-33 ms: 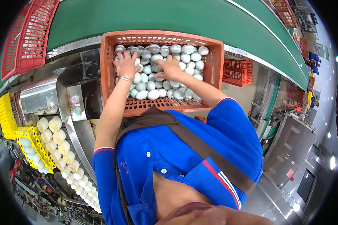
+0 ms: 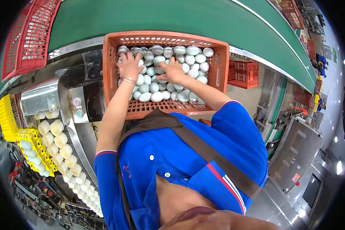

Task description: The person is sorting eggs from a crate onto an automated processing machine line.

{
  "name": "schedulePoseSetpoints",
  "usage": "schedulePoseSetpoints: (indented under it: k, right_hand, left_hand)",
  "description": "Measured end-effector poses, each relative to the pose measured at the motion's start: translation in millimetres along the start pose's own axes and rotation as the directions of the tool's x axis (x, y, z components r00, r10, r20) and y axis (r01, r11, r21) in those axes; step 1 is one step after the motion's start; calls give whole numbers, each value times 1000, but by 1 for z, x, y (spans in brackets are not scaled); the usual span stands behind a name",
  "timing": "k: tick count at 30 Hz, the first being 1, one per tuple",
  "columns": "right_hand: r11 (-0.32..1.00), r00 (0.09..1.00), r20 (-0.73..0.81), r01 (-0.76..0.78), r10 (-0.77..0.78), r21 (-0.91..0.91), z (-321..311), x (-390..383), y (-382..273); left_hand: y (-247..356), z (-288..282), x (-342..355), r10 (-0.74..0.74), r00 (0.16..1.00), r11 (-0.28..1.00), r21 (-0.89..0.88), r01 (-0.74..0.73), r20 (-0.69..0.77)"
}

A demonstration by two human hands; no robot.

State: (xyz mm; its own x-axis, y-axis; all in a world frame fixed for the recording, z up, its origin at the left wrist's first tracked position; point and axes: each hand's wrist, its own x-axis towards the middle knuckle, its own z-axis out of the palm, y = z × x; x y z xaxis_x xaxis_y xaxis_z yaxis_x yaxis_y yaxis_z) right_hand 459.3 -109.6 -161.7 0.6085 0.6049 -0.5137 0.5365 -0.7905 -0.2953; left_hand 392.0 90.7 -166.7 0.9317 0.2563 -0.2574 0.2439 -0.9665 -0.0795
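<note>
An orange plastic crate (image 2: pixel 224 53) full of white and pale bluish eggs (image 2: pixel 156 96) sits beside a green conveyor belt. My left hand (image 2: pixel 129 69) rests on the eggs in the crate's left part, fingers spread. Right of it, my right hand (image 2: pixel 172 73) lies over eggs near the middle, its fingers apart and touching their tops.
A red crate (image 2: pixel 28 42) stands upper left; another (image 2: pixel 242 74) is lower, right of mine. Yellow trays of eggs (image 2: pixel 32 155) and rollers (image 2: pixel 57 143) carrying eggs lie at left. A steel cabinet (image 2: pixel 295 153) is at right. Other workers (image 2: pixel 321 63) appear far right.
</note>
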Motion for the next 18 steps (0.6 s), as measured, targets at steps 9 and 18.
schedulePoseSetpoints:
  k: [9, 18]
  right_hand:
    - [996, 978, -190, 87, -87, -10, 21, 3, -9]
    - [998, 995, -101, 10, -17, -67, 25, -10, -35]
  left_hand:
    - [-3, 10, -1, 56, 998, 998, -31, -56, -3]
    - [-13, 17, 3, 32, 997, 954, -296, -50, -64]
